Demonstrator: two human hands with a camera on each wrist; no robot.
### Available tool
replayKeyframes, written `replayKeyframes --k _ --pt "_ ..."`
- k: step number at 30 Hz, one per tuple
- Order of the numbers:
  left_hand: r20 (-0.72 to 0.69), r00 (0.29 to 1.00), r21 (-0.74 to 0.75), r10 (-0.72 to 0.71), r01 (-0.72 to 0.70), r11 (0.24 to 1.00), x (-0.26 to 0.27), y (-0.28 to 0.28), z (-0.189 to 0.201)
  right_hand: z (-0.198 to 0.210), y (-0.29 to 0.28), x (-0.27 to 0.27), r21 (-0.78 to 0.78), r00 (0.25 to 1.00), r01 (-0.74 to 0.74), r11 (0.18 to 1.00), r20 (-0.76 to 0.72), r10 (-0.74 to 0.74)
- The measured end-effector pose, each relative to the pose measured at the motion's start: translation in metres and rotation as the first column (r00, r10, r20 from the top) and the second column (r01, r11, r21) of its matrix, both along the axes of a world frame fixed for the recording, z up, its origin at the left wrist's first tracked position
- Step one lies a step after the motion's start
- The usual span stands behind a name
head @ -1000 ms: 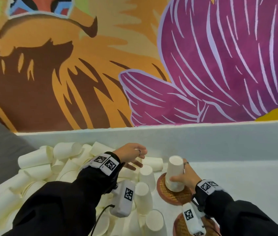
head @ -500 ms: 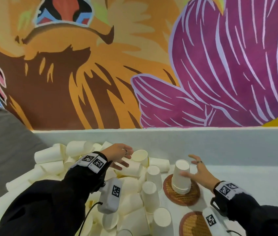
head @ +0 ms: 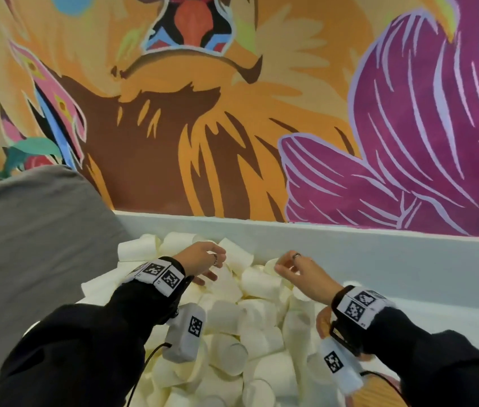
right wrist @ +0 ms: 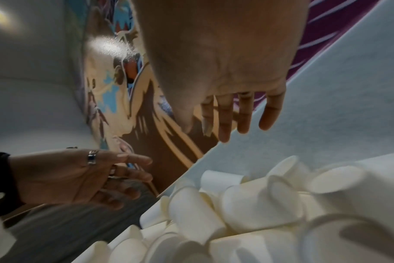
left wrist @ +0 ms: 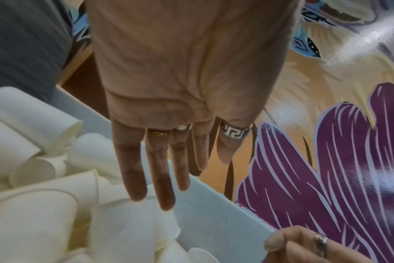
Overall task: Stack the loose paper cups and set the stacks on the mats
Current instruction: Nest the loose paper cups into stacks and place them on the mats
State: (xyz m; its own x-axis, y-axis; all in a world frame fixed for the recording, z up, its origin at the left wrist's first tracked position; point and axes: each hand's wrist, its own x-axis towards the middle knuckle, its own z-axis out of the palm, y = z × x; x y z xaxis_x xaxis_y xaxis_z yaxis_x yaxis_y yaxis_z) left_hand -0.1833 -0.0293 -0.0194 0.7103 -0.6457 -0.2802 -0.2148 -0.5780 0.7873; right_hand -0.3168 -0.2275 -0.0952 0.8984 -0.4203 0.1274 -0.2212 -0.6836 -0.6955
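Note:
A heap of loose white paper cups (head: 250, 315) fills the table's left half, most lying on their sides. My left hand (head: 212, 268) hovers over the heap's far part with its fingers (left wrist: 160, 178) straight and nothing in them. My right hand (head: 284, 267) hangs just right of it over the same heap, its fingers (right wrist: 232, 124) loosely extended and empty. The two hands are a short gap apart. The cups (right wrist: 247, 204) lie just under the right palm. A woven brown mat (head: 379, 390) shows at the bottom right, partly hidden by my right wrist.
A low white wall (head: 350, 251) runs behind the heap, with a painted mural above it. A grey cushion (head: 26, 230) borders the heap on the left. White tabletop (head: 452, 318) lies bare to the right.
My right hand has let go of the cup stack on the mat and swung left over the loose heap. The left hand stays over the heap. The view has shifted left.

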Motion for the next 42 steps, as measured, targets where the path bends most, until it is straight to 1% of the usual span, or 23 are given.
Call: replayKeyframes --k 3,6,11,15,17,20,24,27,30,33,34,36,38,39,40,41,42 --pt "0.032 0.999 0.008 0.03 -0.03 1.0 0.019 0.018 0.001 0.008 0.031 0.035 -0.012 0.985 -0.093 0.996 -0.145 0.09" --pt "0.04 0.998 0.008 0.052 -0.053 0.999 0.038 0.032 0.001 0.009 0.058 0.07 -0.018 0.957 -0.146 0.989 -0.256 0.137" --pt "0.05 0.998 0.013 0.044 -0.045 0.999 0.065 0.048 -0.001 0.012 0.078 0.115 -0.11 0.955 -0.198 0.974 -0.244 0.167" --pt "0.065 0.997 0.005 0.04 -0.041 0.999 0.085 0.055 0.0 0.013 0.08 0.138 -0.15 0.927 -0.212 0.966 -0.344 0.15" --pt "0.072 0.996 -0.001 0.046 -0.046 0.999 0.094 0.057 0.0 0.014 0.08 0.143 -0.194 0.926 -0.204 0.96 -0.355 0.125" --pt "0.084 0.995 0.006 0.054 -0.055 0.998 0.106 0.06 -0.002 0.028 0.084 0.145 -0.209 0.954 -0.165 0.964 -0.282 0.102" --pt "0.084 0.996 0.005 0.035 -0.035 0.999 0.119 0.065 -0.004 0.062 0.1 0.142 -0.208 0.995 -0.091 0.974 -0.058 0.081" --pt "0.097 0.995 -0.033 -0.015 0.018 0.999 0.123 0.069 -0.001 0.084 0.118 0.143 -0.167 0.985 -0.098 0.981 0.128 0.12" --pt "0.118 0.992 -0.16 -0.05 0.068 0.985 0.125 0.072 0.004 0.095 0.135 0.148 -0.079 0.959 -0.132 0.988 0.243 0.148" --pt "0.181 0.976 -0.296 -0.122 0.172 0.94 0.127 0.075 0.011 0.099 0.148 0.155 -0.006 0.945 -0.182 0.983 0.277 0.177" --pt "0.199 0.973 -0.323 -0.118 0.179 0.929 0.128 0.078 0.014 0.101 0.151 0.158 0.009 0.941 -0.195 0.981 0.285 0.185" --pt "0.215 0.973 -0.36 -0.077 0.152 0.92 0.131 0.085 0.018 0.102 0.157 0.162 0.074 0.929 -0.221 0.973 0.32 0.187" --pt "0.238 0.971 -0.344 -0.019 0.102 0.933 0.137 0.094 0.018 0.1 0.16 0.167 0.219 0.928 -0.22 0.95 0.346 0.135" --pt "0.258 0.966 -0.329 0.016 0.072 0.942 0.143 0.1 0.018 0.098 0.16 0.17 0.289 0.941 -0.198 0.937 0.323 0.099" --pt "0.278 0.959 -0.322 0.051 0.043 0.946 0.148 0.107 0.019 0.095 0.162 0.174 0.328 0.961 -0.167 0.93 0.266 0.078" --pt "0.29 0.953 -0.32 0.085 0.013 0.947 0.154 0.113 0.019 0.089 0.162 0.178 0.319 0.981 -0.138 0.938 0.178 0.084" --pt "0.296 0.949 -0.32 0.109 -0.009 0.947 0.161 0.118 0.018 0.082 0.162 0.182 0.25 0.99 -0.136 0.959 0.06 0.125"
